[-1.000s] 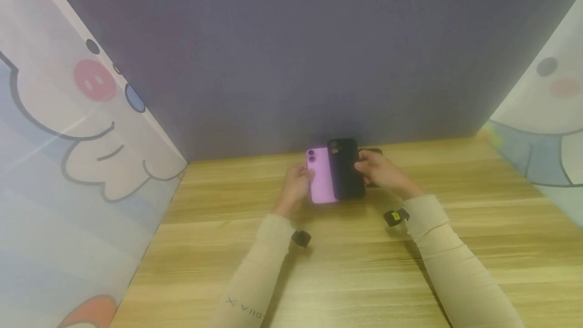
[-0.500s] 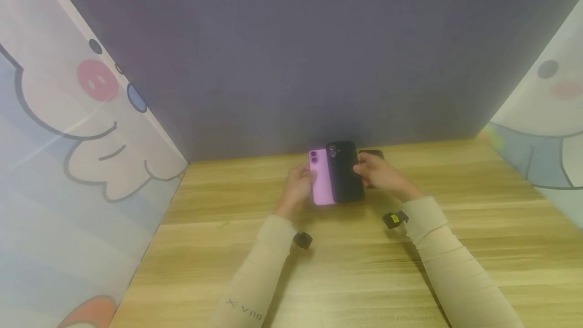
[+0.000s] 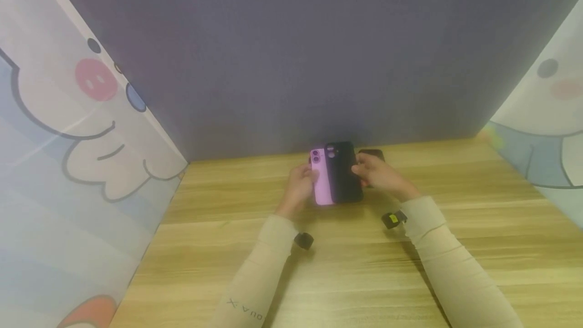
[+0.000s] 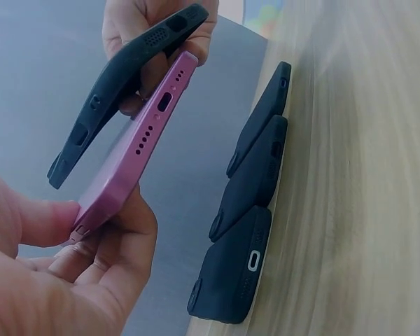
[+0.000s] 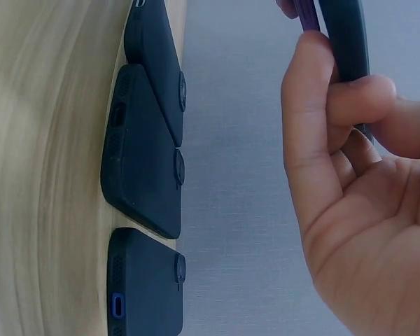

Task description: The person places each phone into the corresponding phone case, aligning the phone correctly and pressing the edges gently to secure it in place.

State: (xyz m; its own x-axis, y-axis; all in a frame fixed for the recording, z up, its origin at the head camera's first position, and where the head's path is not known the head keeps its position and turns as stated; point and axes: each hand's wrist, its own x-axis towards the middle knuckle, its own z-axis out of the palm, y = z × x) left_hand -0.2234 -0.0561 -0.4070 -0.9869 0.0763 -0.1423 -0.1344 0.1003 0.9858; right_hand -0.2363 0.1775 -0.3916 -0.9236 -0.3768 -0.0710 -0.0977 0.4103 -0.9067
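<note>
My left hand (image 3: 297,189) pinches a pink-purple phone (image 3: 321,183) by its left edge, thumb on the back. By its right edge, my right hand (image 3: 381,175) grips a black phone case (image 3: 344,176). The case overlaps much of the phone's back in the head view. In the left wrist view, the case (image 4: 105,87) tilts away from the phone (image 4: 141,143), parted by a wedge-shaped gap towards the camera end. Fingers of the right hand (image 4: 154,70) reach between them. The right wrist view shows my right hand (image 5: 367,203) curled round the case's edge (image 5: 346,42).
Three phones in black cases, the nearest one (image 4: 231,269) in the left wrist view, lie in a row on the wooden table (image 3: 346,277). The head view shows only part of one dark phone (image 3: 377,153) behind my right hand. A grey panel (image 3: 296,65) stands behind.
The phone has shifted slightly right and the case slightly left and down, so the case covers more of the phone. Both hands keep their grips.
</note>
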